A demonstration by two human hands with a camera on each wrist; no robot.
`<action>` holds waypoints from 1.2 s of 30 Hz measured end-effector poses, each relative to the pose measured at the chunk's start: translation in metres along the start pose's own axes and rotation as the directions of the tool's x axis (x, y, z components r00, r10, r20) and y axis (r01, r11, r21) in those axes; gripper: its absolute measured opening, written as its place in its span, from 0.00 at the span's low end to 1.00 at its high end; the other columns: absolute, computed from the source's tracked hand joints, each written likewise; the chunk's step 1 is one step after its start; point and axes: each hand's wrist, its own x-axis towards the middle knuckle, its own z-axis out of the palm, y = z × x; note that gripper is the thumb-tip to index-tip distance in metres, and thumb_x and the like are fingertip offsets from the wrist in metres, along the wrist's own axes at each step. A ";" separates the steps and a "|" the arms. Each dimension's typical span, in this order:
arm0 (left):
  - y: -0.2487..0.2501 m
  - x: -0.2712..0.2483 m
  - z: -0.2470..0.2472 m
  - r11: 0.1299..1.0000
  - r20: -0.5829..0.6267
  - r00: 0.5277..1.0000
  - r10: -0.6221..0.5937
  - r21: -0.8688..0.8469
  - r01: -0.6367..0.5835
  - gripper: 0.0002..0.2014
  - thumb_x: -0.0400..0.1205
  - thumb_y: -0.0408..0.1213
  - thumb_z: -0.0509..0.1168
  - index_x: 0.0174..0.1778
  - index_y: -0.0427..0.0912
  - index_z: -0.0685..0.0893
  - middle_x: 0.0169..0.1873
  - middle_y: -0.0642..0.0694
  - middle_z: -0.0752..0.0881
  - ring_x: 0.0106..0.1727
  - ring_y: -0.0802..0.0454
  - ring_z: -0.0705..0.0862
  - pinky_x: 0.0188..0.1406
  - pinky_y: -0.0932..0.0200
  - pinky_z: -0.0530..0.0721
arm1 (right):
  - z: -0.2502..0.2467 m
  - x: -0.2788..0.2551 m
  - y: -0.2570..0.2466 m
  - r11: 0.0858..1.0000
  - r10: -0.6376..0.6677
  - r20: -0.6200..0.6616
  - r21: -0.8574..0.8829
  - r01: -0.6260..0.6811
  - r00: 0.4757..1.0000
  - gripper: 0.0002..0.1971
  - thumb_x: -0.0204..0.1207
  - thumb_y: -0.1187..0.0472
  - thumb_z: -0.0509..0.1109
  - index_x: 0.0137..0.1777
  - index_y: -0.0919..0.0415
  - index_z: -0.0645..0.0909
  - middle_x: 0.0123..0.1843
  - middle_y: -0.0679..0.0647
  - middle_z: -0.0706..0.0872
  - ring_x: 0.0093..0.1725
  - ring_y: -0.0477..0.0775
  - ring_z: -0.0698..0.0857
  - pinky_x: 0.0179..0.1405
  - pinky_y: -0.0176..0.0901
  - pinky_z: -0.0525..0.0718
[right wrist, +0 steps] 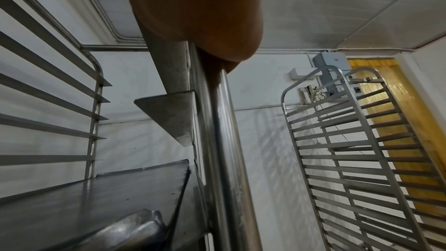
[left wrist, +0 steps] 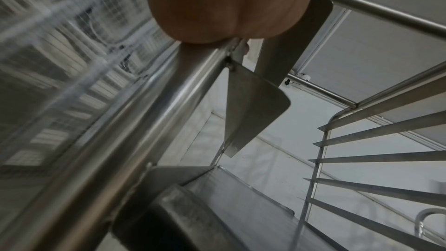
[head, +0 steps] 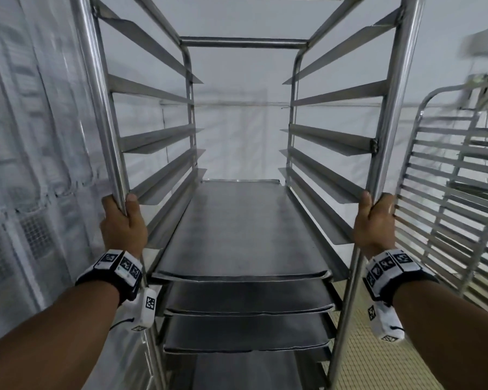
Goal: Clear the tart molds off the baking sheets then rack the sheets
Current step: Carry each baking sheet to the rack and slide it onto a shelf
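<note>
Head view: left hand (head: 123, 224) and right hand (head: 373, 220) each grip a front post of the sheet-pan rack (head: 103, 108); 3 bare baking sheets (head: 241, 235) sit racked, so the racking seems nearly done.

Left wrist view: fingers wrap the left post (left wrist: 154, 106).

Right wrist view: a second, empty rack (right wrist: 350, 150) stands far right.

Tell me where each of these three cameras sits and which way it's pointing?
Head: worn on the head, facing forward and down into the rack; shows both forearms, left hand and right hand, each with a grip on a front post.
Left wrist: under the left hand, looking up along the left post.
Right wrist: under the right hand, looking up along the right post, second rack beyond.
Shared: all three show the top baking sheet.
</note>
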 end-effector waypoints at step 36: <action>-0.136 0.187 0.351 0.997 -0.050 0.995 -0.083 -0.004 0.083 0.22 0.89 0.56 0.54 0.54 0.35 0.71 0.31 0.41 0.78 0.30 0.42 0.75 0.30 0.53 0.68 | 0.326 0.264 0.085 0.994 0.062 -0.046 0.094 -0.057 0.997 0.26 0.87 0.40 0.55 0.54 0.67 0.70 0.37 0.58 0.78 0.40 0.63 0.76 0.41 0.50 0.71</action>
